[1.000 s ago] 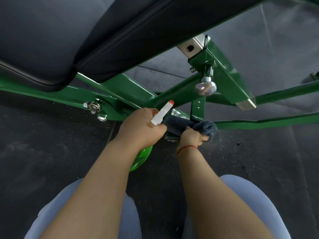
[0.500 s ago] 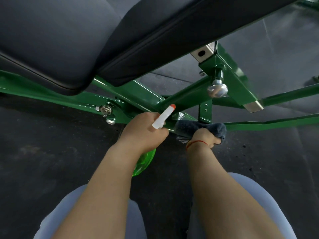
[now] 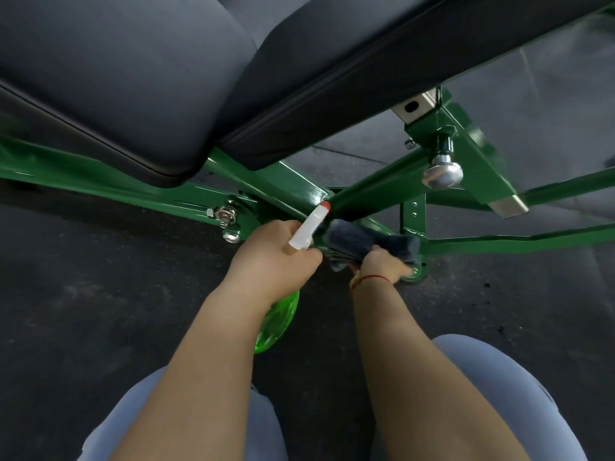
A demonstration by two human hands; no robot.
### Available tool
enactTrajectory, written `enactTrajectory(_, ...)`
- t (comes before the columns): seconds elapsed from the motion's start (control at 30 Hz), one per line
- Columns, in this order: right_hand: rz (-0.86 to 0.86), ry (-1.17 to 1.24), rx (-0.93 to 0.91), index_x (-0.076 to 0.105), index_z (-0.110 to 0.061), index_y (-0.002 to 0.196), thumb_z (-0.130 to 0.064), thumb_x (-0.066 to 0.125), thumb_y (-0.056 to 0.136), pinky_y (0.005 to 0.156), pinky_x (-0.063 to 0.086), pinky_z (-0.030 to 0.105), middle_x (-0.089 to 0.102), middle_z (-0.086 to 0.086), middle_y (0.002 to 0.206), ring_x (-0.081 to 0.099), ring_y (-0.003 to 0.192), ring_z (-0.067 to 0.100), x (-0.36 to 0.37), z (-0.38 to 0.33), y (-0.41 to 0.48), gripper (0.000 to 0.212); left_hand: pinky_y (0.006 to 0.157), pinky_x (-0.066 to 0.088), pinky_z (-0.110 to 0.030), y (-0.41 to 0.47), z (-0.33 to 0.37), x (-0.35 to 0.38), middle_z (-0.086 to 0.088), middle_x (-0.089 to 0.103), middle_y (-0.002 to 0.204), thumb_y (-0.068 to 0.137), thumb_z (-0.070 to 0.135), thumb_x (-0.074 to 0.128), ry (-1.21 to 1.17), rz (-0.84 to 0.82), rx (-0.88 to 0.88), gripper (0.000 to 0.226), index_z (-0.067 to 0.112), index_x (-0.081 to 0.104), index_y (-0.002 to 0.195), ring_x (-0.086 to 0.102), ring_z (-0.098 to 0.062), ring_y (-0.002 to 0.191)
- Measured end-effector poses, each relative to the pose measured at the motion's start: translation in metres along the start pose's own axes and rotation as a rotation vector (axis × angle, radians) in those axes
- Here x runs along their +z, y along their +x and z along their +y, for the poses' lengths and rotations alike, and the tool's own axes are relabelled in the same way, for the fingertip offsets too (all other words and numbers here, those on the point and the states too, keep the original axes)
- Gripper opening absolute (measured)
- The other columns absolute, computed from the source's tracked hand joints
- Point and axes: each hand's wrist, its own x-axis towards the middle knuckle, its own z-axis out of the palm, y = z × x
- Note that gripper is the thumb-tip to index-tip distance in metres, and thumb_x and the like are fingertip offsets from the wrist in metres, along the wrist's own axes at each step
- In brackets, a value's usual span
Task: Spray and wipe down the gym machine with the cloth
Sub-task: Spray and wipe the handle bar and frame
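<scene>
The person crouches beside the gym machine [image 3: 299, 184], a green-painted steel frame carrying black pads [image 3: 133, 78] overhead, standing on a dark rubber floor [image 3: 83, 294]. The left hand [image 3: 273, 257] is curled tight round the neck of a spray bottle [image 3: 278, 322], whose translucent green body hangs below the wrist while its white nozzle [image 3: 307, 227], tipped in red, points up and forward at the joint where several frame tubes meet. Just to the right, the right hand [image 3: 382, 266] grips a dark grey cloth [image 3: 366, 241], fingers closed over its near edge, and holds it against the low part of the frame at the foot of a short upright bracket [image 3: 413, 214]. The cloth appears folded or bunched, though blur makes its exact shape hard to tell. The two hands sit close together, the nozzle just beside the cloth's left end. A thin red cord [image 3: 369, 279] circles the right wrist. A chrome knob [image 3: 442, 174] juts from the frame above and to the right of the cloth, and a bolt [image 3: 226, 214] shows to the left of the left hand. Light blue trouser knees [image 3: 499, 377] fill the bottom of the view.
</scene>
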Motion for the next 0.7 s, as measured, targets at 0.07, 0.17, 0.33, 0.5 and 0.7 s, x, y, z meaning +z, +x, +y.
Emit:
enactTrajectory(0.07,0.241,0.036,-0.052,0.011,-0.004,0.154,-0.011,0.033,0.106,0.116,0.031,0.048,0.021,0.022,0.158,0.030,0.141,0.041,-0.008,-0.012,0.003,0.053,0.083,0.058,-0.049,0.000,-0.003,-0.005,-0.007,0.070,0.083,0.086,0.025,0.061,-0.024,0.029,-0.010,0.005,0.022,0.061,0.082,0.072,-0.028,0.082)
enactTrajectory(0.17,0.341,-0.030,-0.087,0.013,-0.012,0.154,-0.006,0.037,0.103,0.109,0.034,0.040,0.023,0.019,0.157,0.034,0.139,0.036,-0.009,-0.018,0.008,0.057,0.082,0.058,-0.051,-0.001,-0.006,-0.010,-0.011,0.071,0.083,0.085,0.023,0.060,-0.032,0.080,-0.004,0.009,0.015,0.063,0.086,0.070,-0.031,0.082)
enactTrajectory(0.33,0.067,0.005,0.026,0.018,-0.017,0.146,0.000,0.045,0.097,0.090,0.052,0.059,0.037,0.018,0.142,0.051,0.122,0.040,0.012,0.006,-0.001,0.058,0.081,0.058,-0.051,-0.002,-0.007,-0.012,-0.009,0.069,0.081,0.085,0.023,0.059,-0.033,0.077,0.001,0.009,0.015,0.061,0.082,0.070,-0.030,0.081)
enactTrajectory(0.5,0.009,-0.111,-0.059,0.036,-0.013,0.135,-0.007,0.060,0.090,0.072,0.057,0.052,0.053,0.017,0.125,0.060,0.105,0.037,-0.002,0.009,-0.015,0.052,0.076,0.057,-0.049,0.002,0.003,-0.006,-0.009,0.068,0.079,0.084,0.024,0.057,-0.024,0.040,0.038,0.011,0.015,0.059,0.079,0.068,-0.032,0.080)
enactTrajectory(0.7,0.148,-0.223,-0.411,0.055,-0.010,0.120,-0.024,0.061,0.084,0.088,0.051,0.047,0.062,0.009,0.108,0.059,0.095,0.028,-0.045,-0.032,-0.030,0.039,0.077,0.058,-0.048,0.009,0.015,0.003,-0.007,0.069,0.080,0.084,0.026,0.058,-0.061,-0.008,0.067,0.010,0.017,0.059,0.080,0.071,-0.027,0.079)
